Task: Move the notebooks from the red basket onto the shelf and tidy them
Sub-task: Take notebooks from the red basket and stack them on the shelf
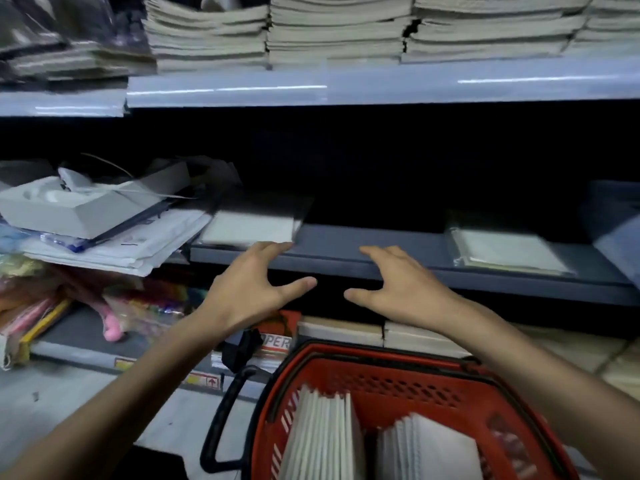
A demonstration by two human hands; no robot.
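Bottom centre: red plastic basket (398, 382), perforated mesh-style walls, dark rim, chunky black handle (221, 417) flopped off to the left. Inside, two batches of notebooks (322, 438) standing on edge, pale ribbed page edges up. Lower ends cut off by the frame.

Straight ahead, grey-blue metal shelf (363, 244), smooth and matte, rounded front lip. On it, a flat white stack (249, 228) at the left, square-cornered but badly smeared by blur. Further right, a flat pack (502, 249) in shiny clear wrap. Back of the shelf pure black, too dark to make anything out. Upper shelf crammed with fat paper stacks (332, 32), greyish and layered, cropped at the top. Off to the left, a messy heap of loose sheets with a grey moulded tray (79, 209) on top.

Left hand (256, 289) splayed wide, gripping nothing, fingertips right at the near edge of that white stack. Touching or just shy of it, can't tell through the blur. Right hand (398, 289) likewise splayed and holding nothing, fingers over the shelf lip, well apart from the wrapped pack. Basket notebooks down below both wrists, untouched.
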